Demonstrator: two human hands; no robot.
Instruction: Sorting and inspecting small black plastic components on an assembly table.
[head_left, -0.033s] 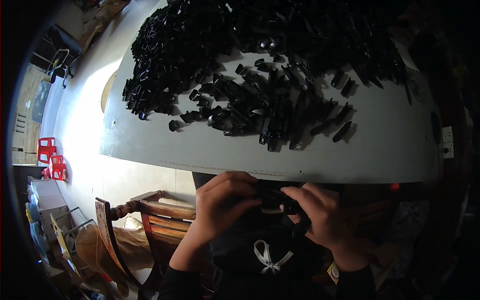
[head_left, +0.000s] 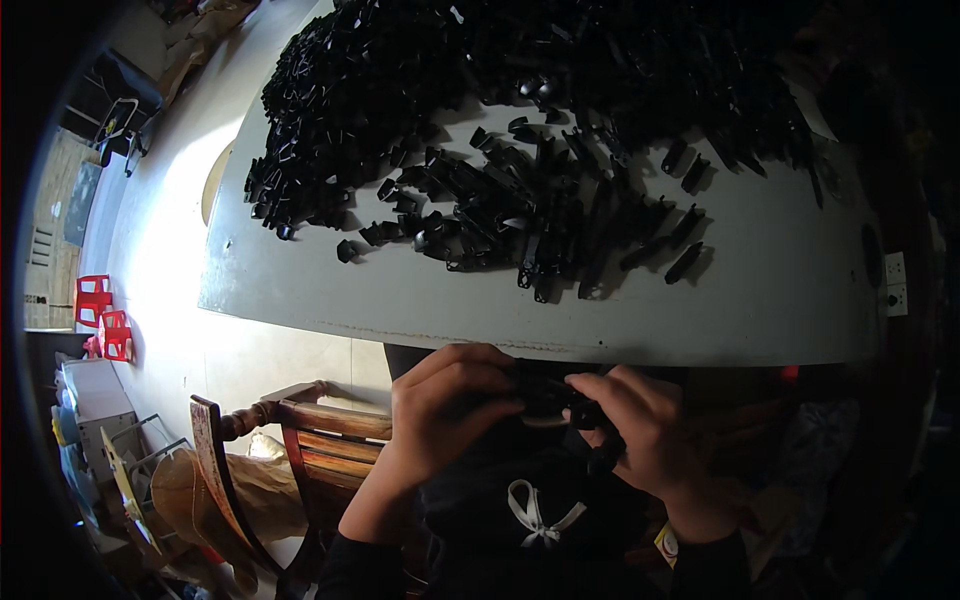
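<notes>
Just off the near edge of the table, in front of my dark clothing, my left hand (head_left: 455,400) pinches one end of a black plastic part (head_left: 545,400). My right hand (head_left: 635,430) grips the other end, thumb and fingers closed round it. The part's exact shape is lost against the dark cloth behind it. Beyond my hands, a loose spread of black plastic pieces (head_left: 490,190), some long and narrow, some short and bent, lies on the white table (head_left: 450,305). A few long ones rest apart on the right.
A large heap of small black pieces (head_left: 330,130) covers the table's far left, with more dark pieces along its far side. A wooden chair (head_left: 335,440) stands close on my left. Red stools (head_left: 117,335) are on the floor farther left. A wall socket (head_left: 895,285) is at far right.
My right hand has shifted very slightly to the right at its end of the black part. My left hand and the pieces on the table stay put.
</notes>
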